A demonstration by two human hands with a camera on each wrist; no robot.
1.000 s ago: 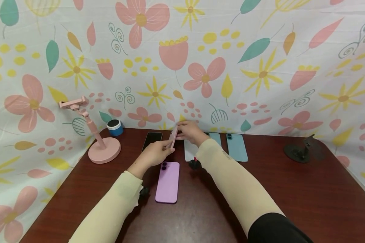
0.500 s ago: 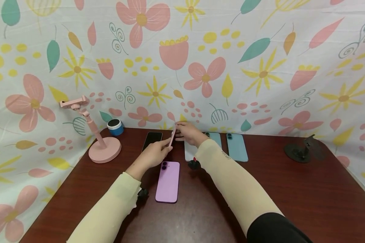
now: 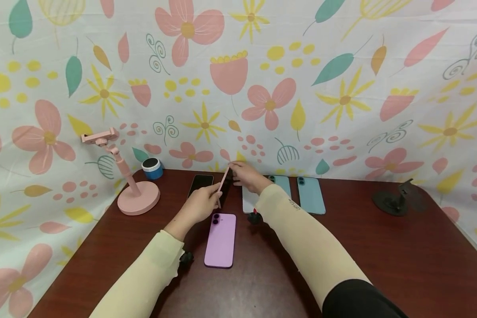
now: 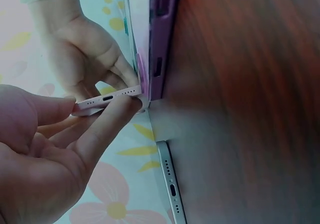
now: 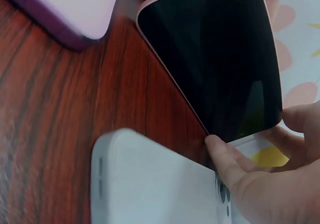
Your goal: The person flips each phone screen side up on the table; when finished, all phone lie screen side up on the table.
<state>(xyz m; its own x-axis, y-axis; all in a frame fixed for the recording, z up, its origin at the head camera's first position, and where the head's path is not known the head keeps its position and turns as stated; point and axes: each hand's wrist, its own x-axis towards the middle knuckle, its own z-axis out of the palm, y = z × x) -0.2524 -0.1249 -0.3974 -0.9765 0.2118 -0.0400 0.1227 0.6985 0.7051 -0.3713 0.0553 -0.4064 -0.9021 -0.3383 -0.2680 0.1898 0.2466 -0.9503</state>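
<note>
Both hands hold a pink phone (image 3: 223, 180) on its side edge above the back of the table. My left hand (image 3: 202, 203) grips its near end, thumb on one edge and fingers on the other, around the charging port in the left wrist view. At the far end, my right hand (image 3: 247, 176) pinches the corners between thumb and fingers. The phone's dark screen (image 5: 215, 59) faces the right wrist camera. A purple phone (image 3: 220, 240) lies back up just in front. A white phone (image 5: 150, 179) lies beneath the right wrist, partly covered.
Left of the held phone lies a black-screened phone (image 3: 200, 181). Two blue-green phones, one a light blue phone (image 3: 311, 194), lie at right. A pink phone stand (image 3: 138, 198) and a blue jar (image 3: 153, 168) stand at left, a black stand (image 3: 391, 201) at far right.
The pink phone has turned in both hands, from showing its pink back to nearly edge-on, with its dark screen side coming into view. Both hands keep their hold; the other phones stay put.
</note>
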